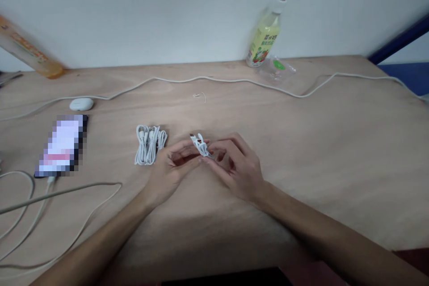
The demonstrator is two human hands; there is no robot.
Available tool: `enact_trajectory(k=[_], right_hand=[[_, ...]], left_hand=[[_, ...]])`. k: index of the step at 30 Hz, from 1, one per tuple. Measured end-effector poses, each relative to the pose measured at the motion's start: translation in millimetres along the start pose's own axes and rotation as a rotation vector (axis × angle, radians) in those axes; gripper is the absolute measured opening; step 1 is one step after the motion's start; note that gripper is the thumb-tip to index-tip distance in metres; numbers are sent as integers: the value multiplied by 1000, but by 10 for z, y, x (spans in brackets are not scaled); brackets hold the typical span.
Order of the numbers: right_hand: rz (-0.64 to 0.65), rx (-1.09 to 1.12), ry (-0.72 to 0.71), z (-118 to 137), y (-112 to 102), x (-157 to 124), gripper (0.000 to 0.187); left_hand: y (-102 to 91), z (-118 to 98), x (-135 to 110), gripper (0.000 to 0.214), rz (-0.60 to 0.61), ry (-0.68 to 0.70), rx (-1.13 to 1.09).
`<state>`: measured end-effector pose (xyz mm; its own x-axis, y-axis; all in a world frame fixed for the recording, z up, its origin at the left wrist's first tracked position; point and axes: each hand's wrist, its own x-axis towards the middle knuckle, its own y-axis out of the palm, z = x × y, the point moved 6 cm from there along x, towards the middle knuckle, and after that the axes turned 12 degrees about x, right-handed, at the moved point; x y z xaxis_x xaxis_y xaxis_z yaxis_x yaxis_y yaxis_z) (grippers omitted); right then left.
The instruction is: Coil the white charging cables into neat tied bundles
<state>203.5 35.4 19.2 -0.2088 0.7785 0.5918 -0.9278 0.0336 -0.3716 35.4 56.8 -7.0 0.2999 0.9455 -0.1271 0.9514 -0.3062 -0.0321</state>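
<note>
Pinching a small coiled white cable [200,145] between the fingertips of both hands, the left hand [169,172] and right hand [237,167] meet just above the wooden table [335,152] — fingers closed on the coil from either side. Just left of the held coil lies a second bundled white cable [149,144] — farther left a phone [62,145] and a white earbud case [81,104], and beyond the coil a long white cord [234,81] and a bottle [263,35] by the wall.
</note>
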Motion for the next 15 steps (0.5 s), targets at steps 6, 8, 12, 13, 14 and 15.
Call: enact_trajectory(k=[6, 8, 12, 13, 14, 15], right_hand=[[-13, -92, -67, 57, -10, -5, 7], [-13, -102, -67, 59, -8, -5, 6], [2, -153, -67, 51, 6, -3, 5], [2, -166, -70, 51, 8, -1, 6], [2, -178, -74, 53, 11, 2, 7], [0, -191, -78, 56, 14, 5, 9]], left_hand=[[13, -25, 3, 34, -6, -4, -4], [15, -27, 9, 33, -11, 0, -5], [6, -23, 10, 34, -21, -3, 15], [2, -20, 10, 34, -21, -6, 22], [-2, -19, 9, 34, -20, -7, 30], [-5, -18, 10, 34, -18, -7, 37]])
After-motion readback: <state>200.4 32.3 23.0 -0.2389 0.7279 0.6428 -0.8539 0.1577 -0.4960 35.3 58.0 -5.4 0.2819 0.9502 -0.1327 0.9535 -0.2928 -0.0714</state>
